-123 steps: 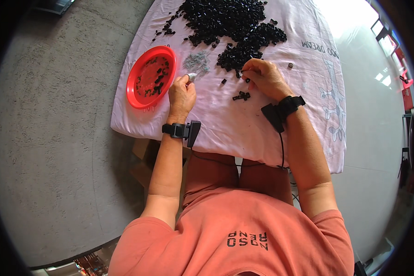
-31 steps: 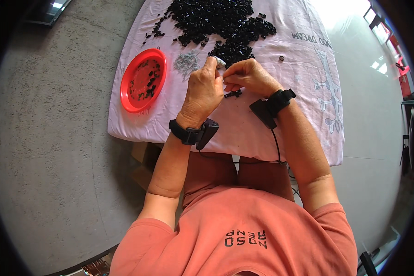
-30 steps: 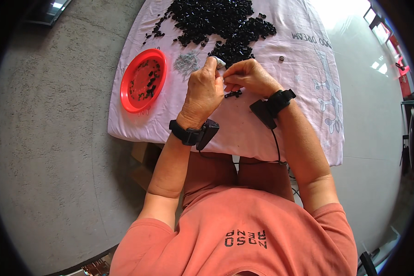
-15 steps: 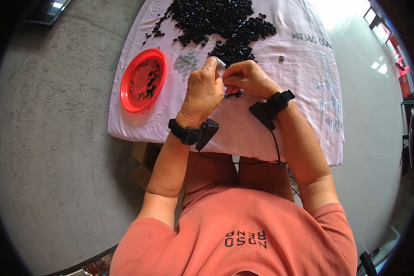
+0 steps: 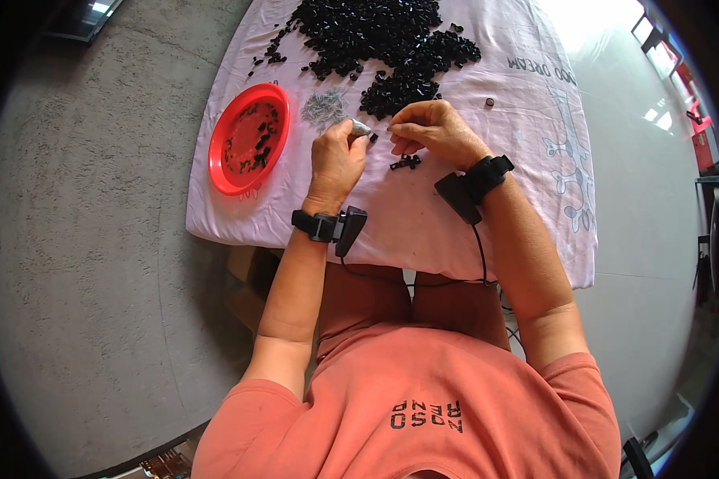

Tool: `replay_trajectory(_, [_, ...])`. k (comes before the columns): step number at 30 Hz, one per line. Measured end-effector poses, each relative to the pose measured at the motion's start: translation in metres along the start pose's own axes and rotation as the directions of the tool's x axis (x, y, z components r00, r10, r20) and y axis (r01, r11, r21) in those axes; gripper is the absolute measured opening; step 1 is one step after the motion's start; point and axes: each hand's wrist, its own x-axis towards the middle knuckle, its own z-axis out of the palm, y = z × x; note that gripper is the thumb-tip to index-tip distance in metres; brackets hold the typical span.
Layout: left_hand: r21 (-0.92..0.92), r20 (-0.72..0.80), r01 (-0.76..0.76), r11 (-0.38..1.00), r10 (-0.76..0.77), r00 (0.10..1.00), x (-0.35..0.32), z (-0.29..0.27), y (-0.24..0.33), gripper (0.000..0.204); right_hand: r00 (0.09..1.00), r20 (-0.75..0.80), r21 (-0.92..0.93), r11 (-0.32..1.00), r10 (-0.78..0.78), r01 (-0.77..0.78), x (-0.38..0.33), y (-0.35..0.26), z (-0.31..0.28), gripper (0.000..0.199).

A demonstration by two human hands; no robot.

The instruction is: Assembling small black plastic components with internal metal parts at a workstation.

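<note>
My left hand is closed over the cloth, a whitish wrapping around one fingertip. At its fingertips is a small black plastic piece, apparently pinched there. Just to the right, my right hand has thumb and forefinger pressed together; whatever they hold is too small to make out. A gap separates the two hands. Below the right fingers lie several small black pieces. Beyond the hands spreads a large heap of black pieces, with a pile of thin silvery pins beside its near left side.
A red round basin with some black pieces inside stands on the left of the pink cloth-covered table. A small brown ring lies at the right. Black straps with small boxes circle both wrists; a cable hangs from the right one.
My left hand has drawn back left and slightly nearer, away from my right hand. The black piece at its fingertips now shows. My right hand has barely moved.
</note>
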Motion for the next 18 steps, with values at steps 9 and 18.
replay_trajectory(9, [0.015, -0.003, -0.046, 0.999, 0.046, 0.999, 0.001, 0.01, 0.002, 0.012, 1.0, -0.007, 0.014, 1.0, -0.009, 0.009, 0.0, 0.0, -0.002, 0.018])
replay_trajectory(18, [-0.259, 0.007, 0.045, 0.965, -0.045, 0.999, -0.009, 0.002, 0.014, 0.012, 1.0, 0.017, 0.014, 1.0, -0.007, 0.006, 0.001, 0.005, -0.003, 0.017])
